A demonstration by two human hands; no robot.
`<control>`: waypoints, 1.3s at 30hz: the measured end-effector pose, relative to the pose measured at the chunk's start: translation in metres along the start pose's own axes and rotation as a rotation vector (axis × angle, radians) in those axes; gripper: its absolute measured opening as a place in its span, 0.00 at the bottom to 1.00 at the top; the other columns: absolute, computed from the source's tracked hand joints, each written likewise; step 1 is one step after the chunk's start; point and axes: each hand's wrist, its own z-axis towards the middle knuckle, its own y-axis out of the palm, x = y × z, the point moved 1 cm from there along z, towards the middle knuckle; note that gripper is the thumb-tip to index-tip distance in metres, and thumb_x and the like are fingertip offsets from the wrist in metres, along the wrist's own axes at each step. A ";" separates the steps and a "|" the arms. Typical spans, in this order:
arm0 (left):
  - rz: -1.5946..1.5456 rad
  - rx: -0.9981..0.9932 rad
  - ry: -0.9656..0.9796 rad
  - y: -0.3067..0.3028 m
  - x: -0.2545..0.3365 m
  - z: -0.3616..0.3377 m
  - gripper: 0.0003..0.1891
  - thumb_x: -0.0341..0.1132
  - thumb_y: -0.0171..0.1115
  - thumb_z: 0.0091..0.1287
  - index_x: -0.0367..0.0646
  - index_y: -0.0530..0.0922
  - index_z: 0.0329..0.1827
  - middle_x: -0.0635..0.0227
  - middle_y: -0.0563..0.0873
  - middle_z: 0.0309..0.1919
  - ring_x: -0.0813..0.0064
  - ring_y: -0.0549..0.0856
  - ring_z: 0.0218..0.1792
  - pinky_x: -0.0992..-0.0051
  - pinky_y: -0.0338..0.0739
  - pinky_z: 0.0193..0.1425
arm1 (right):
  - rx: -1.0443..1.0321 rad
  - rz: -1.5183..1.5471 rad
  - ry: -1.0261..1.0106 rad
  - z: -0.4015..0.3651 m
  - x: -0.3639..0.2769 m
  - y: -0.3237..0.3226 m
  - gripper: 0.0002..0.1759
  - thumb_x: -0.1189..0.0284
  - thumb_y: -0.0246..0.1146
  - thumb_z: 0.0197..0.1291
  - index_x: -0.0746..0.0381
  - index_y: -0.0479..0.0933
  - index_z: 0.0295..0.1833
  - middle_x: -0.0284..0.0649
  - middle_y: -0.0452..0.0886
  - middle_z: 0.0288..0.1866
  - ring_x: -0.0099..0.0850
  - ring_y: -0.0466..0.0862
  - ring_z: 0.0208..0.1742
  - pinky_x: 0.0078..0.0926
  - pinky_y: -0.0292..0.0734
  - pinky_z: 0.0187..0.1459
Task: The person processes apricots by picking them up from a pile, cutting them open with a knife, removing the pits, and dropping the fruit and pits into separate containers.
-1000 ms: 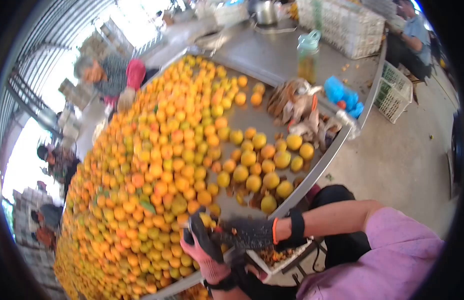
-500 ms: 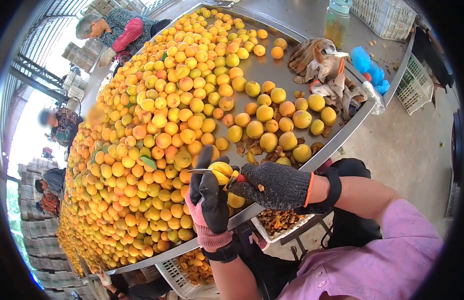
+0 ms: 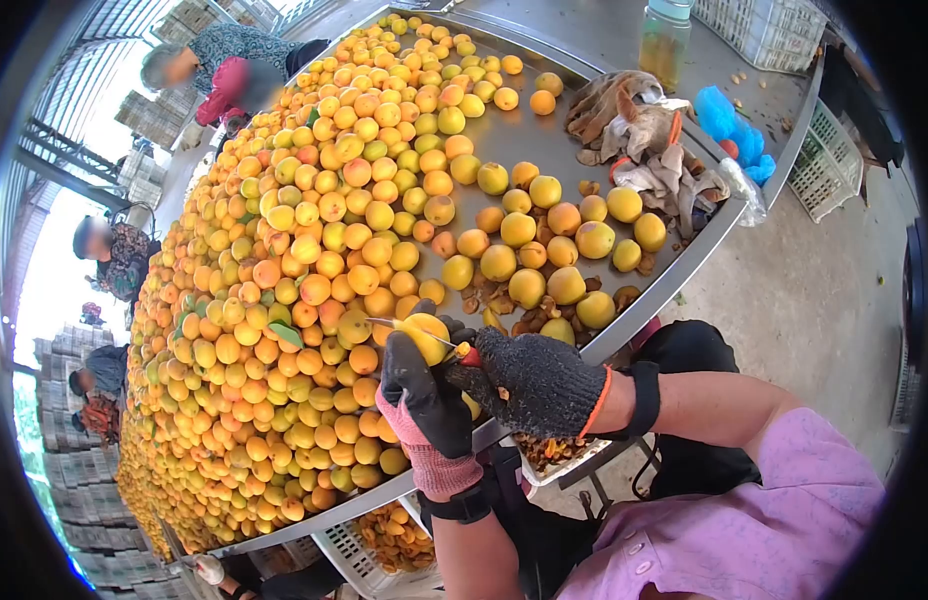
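Note:
In a pink and black glove, my left hand [image 3: 426,400] holds a yellow apricot [image 3: 424,338] in its fingers, above the near edge of the metal table [image 3: 624,325]. My right hand [image 3: 539,380], in a dark grey glove with an orange cuff, grips the red handle of a knife [image 3: 468,354]. The knife's blade lies against the apricot, partly hidden by the fruit. A large heap of apricots [image 3: 284,330] spreads left of my hands. Loose apricots [image 3: 529,287] and brownish pieces [image 3: 539,318] lie just beyond my right hand.
Rags [image 3: 634,130], a blue plastic bag [image 3: 734,135] and a bottle [image 3: 666,45] are at the upper right. White crates [image 3: 359,550] of cut fruit stand below the table's edge. Several people [image 3: 234,65] are along the far left side.
The apricot in my left hand has turned and shows a rounder side, with the blade now at its near right. The person at the upper left has moved their arm.

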 end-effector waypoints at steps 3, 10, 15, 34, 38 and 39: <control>0.194 0.041 0.012 -0.007 -0.004 0.004 0.29 0.53 0.45 0.70 0.31 0.75 0.51 0.63 0.83 0.35 0.77 0.81 0.33 0.79 0.75 0.39 | 0.069 -0.018 -0.123 0.003 -0.002 0.001 0.15 0.65 0.58 0.60 0.64 0.70 0.46 0.49 0.76 0.23 0.48 0.79 0.22 0.40 0.71 0.20; 0.127 0.058 0.007 -0.010 -0.004 -0.003 0.19 0.38 0.54 0.68 0.32 0.74 0.55 0.60 0.84 0.37 0.77 0.81 0.36 0.80 0.76 0.37 | -0.280 -0.088 -0.004 -0.002 -0.013 -0.008 0.17 0.70 0.57 0.54 0.62 0.71 0.50 0.49 0.73 0.43 0.46 0.80 0.37 0.39 0.76 0.35; 0.385 0.170 0.084 -0.018 -0.026 0.001 0.18 0.41 0.60 0.64 0.33 0.77 0.47 0.64 0.84 0.32 0.79 0.81 0.30 0.81 0.75 0.29 | -0.296 -0.100 -0.059 -0.003 -0.009 -0.003 0.17 0.70 0.59 0.53 0.63 0.71 0.48 0.48 0.74 0.43 0.46 0.79 0.39 0.38 0.75 0.39; -0.269 -0.136 0.062 -0.026 0.010 -0.016 0.31 0.45 0.55 0.65 0.29 0.63 0.64 0.56 0.79 0.48 0.66 0.81 0.48 0.71 0.75 0.51 | -0.064 0.257 0.043 -0.012 -0.016 0.027 0.22 0.56 0.57 0.62 0.67 0.68 0.46 0.50 0.78 0.29 0.47 0.81 0.30 0.39 0.74 0.29; -0.246 -0.022 0.128 -0.015 0.003 -0.018 0.33 0.45 0.59 0.63 0.28 0.64 0.63 0.54 0.78 0.49 0.66 0.81 0.47 0.70 0.75 0.52 | 0.060 0.306 0.034 -0.014 -0.012 0.042 0.19 0.60 0.56 0.63 0.68 0.67 0.43 0.52 0.77 0.26 0.51 0.81 0.29 0.42 0.73 0.27; -0.252 -0.023 0.126 -0.013 0.001 -0.017 0.33 0.45 0.59 0.63 0.28 0.64 0.63 0.54 0.78 0.49 0.66 0.81 0.47 0.70 0.75 0.52 | 0.126 0.268 -0.014 -0.013 -0.011 0.043 0.19 0.61 0.55 0.64 0.68 0.67 0.44 0.52 0.77 0.26 0.51 0.81 0.29 0.43 0.73 0.27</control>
